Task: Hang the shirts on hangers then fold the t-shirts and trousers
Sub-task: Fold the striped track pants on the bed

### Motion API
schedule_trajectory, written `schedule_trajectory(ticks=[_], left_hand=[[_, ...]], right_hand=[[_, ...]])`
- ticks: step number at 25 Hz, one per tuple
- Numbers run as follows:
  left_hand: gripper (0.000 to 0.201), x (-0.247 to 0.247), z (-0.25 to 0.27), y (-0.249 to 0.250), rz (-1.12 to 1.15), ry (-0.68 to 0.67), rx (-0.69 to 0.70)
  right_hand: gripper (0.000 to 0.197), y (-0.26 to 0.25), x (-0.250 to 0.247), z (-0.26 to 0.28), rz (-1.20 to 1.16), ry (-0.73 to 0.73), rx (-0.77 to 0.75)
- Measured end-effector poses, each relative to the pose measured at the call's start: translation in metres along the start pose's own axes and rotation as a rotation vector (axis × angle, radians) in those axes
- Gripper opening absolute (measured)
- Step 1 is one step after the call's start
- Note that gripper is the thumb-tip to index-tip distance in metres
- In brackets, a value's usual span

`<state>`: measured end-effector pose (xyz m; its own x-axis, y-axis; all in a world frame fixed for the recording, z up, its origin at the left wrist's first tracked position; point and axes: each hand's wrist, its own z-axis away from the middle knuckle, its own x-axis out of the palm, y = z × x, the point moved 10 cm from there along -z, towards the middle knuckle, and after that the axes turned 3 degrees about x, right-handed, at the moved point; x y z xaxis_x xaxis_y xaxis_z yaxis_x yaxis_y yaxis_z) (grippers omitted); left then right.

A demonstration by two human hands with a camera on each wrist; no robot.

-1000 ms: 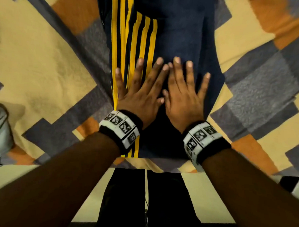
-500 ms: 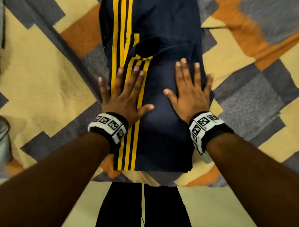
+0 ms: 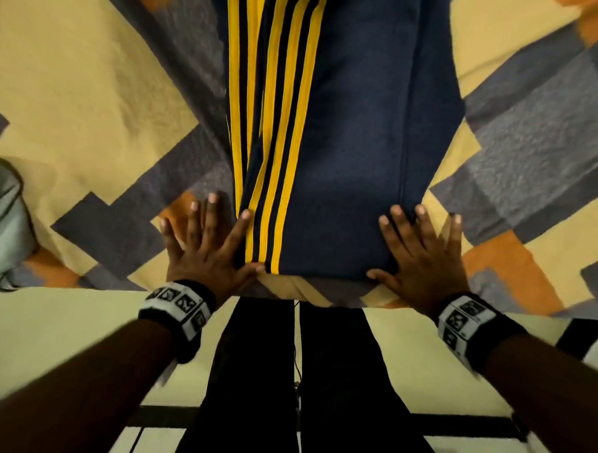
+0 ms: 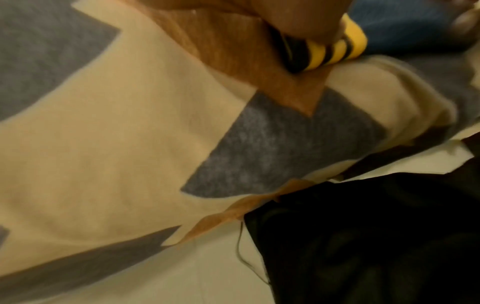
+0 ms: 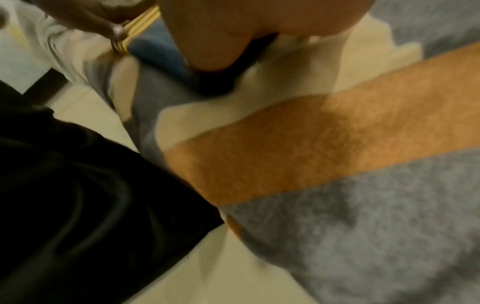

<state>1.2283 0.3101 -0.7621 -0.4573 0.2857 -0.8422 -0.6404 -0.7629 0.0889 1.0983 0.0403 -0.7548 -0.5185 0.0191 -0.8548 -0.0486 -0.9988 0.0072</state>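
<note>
Head view: navy trousers with yellow stripes lie lengthwise on a blanket patterned in cream, grey and orange blocks, their near end just short of the blanket's near edge. The left hand lies flat with fingers spread at the near left corner, mostly on the blanket, its forefinger and thumb touching the striped edge. The right hand lies flat and spread at the near right corner, fingers on the navy cloth and thumb at the hem. Both wrists wear bands with black-and-white markers. A pale grey garment sits bunched at the far left edge of the blanket, well apart from the trousers. Below the blanket's edge, the person's dark-clad legs stand against a pale floor.

Left wrist view: blurred. The palm fills the top, hiding the fingers, and beneath it shows the striped trouser edge. The blanket fills the left, the dark legs the lower right.

Right wrist view: also blurred. The palm presses the navy hem; the left hand's thumb touches the stripes beyond. Orange and grey blanket fills the right.
</note>
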Motion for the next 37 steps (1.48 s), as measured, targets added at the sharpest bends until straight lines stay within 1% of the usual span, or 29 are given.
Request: schedule_trajectory(ticks=[1,2,4,5,6,7,9,11,13,16,17,19,20,21,22,23,24,25,26,27,28,30,31,32,33,34,35,36,37], left_hand=[[0.089,-0.009,0.006,0.012,-0.018,0.035,0.028],[0.091,-0.013,0.009,0.036,-0.046,0.074,0.115],[0.092,-0.01,0.016,0.085,-0.103,0.129,0.352],[0.091,-0.001,0.015,0.089,-0.131,0.149,0.442],[0.087,0.008,0.012,0.081,-0.181,0.16,0.484],[0.081,0.016,0.008,0.063,-0.211,0.148,0.477],[0.068,0.022,0.013,0.034,-0.245,0.127,0.428],[0.059,0.012,0.021,0.036,-0.295,0.142,0.426],[0.05,-0.002,0.02,0.05,-0.226,0.167,0.45],[0.024,-0.027,0.002,0.054,-0.186,0.244,0.47],[0.015,-0.032,-0.002,0.054,-0.195,0.23,0.476],[0.01,-0.037,-0.005,0.059,-0.195,0.135,0.522],[0.016,-0.043,-0.003,0.065,-0.163,0.078,0.546],[0.025,-0.044,0.001,0.069,-0.116,-0.033,0.566],[0.031,-0.04,0.011,0.074,-0.067,-0.199,0.589],[0.031,-0.034,0.027,0.078,-0.012,-0.379,0.6],[0.03,-0.03,0.042,0.082,0.088,-0.523,0.594],[0.032,-0.031,0.054,0.082,0.214,-0.628,0.549],[0.035,-0.035,0.061,0.08,0.336,-0.695,0.487],[0.036,-0.045,0.064,0.078,0.437,-0.674,0.453],[0.036,-0.063,0.059,0.075,0.532,-0.581,0.448],[0.037,-0.104,0.044,0.062,0.658,-0.261,0.447],[0.037,-0.129,0.018,0.047,0.7,-0.074,0.411],[0.036,-0.138,0.008,0.036,0.803,0.022,0.326],[0.034,-0.147,-0.012,0.02,0.912,0.099,0.196],[0.029,-0.157,-0.039,0.005,1.018,0.155,0.046],[0.02,-0.165,-0.067,-0.008,1.129,0.199,-0.087],[0.012,-0.169,-0.087,-0.014,1.223,0.234,-0.173],[0.012,-0.184,-0.114,-0.02,1.267,0.3,-0.206]], right_hand=[[0.085,-0.003,-0.008,0.005,-0.001,0.031,0.048],[0.086,-0.019,-0.015,0.005,-0.001,0.061,0.047],[0.087,-0.075,-0.018,0.0,-0.025,0.102,-0.115],[0.086,-0.094,-0.012,-0.003,-0.035,0.109,-0.207],[0.084,-0.097,-0.005,-0.005,-0.018,0.108,-0.257],[0.081,-0.087,0.006,-0.004,0.014,0.1,-0.257],[0.073,-0.057,0.02,0.01,-0.006,0.082,-0.194],[0.066,-0.044,0.011,0.021,0.016,0.095,-0.167],[0.054,-0.045,-0.006,0.02,-0.013,0.127,-0.15],[0.026,-0.05,-0.027,0.009,-0.109,0.212,-0.184],[0.021,-0.047,-0.027,0.008,-0.139,0.205,-0.195],[0.018,-0.039,-0.025,0.008,-0.225,0.127,-0.212],[0.02,-0.039,-0.029,0.01,-0.293,0.079,-0.229],[0.024,-0.04,-0.035,0.014,-0.393,0.026,-0.265],[0.026,-0.045,-0.044,0.021,-0.501,-0.036,-0.309],[0.024,-0.049,-0.051,0.031,-0.585,-0.117,-0.334],[0.019,-0.05,-0.052,0.042,-0.636,-0.235,-0.327],[0.018,-0.051,-0.048,0.054,-0.662,-0.377,-0.314],[0.02,-0.051,-0.045,0.062,-0.687,-0.488,-0.3],[0.021,-0.048,-0.048,0.065,-0.722,-0.531,-0.283],[0.02,-0.038,-0.057,0.059,-0.769,-0.502,-0.253],[0.021,-0.017,-0.086,0.04,-0.904,-0.332,-0.164],[0.023,0.002,-0.106,0.012,-0.936,-0.212,-0.105],[0.023,0.013,-0.114,0.005,-1.002,-0.137,-0.028],[0.021,0.03,-0.128,-0.012,-1.055,-0.023,0.045],[0.02,0.05,-0.147,-0.036,-1.079,0.125,0.099],[0.018,0.067,-0.165,-0.062,-1.097,0.232,0.14],[0.018,0.079,-0.173,-0.08,-1.108,0.305,0.156],[0.019,0.093,-0.188,-0.106,-1.075,0.374,0.156]])
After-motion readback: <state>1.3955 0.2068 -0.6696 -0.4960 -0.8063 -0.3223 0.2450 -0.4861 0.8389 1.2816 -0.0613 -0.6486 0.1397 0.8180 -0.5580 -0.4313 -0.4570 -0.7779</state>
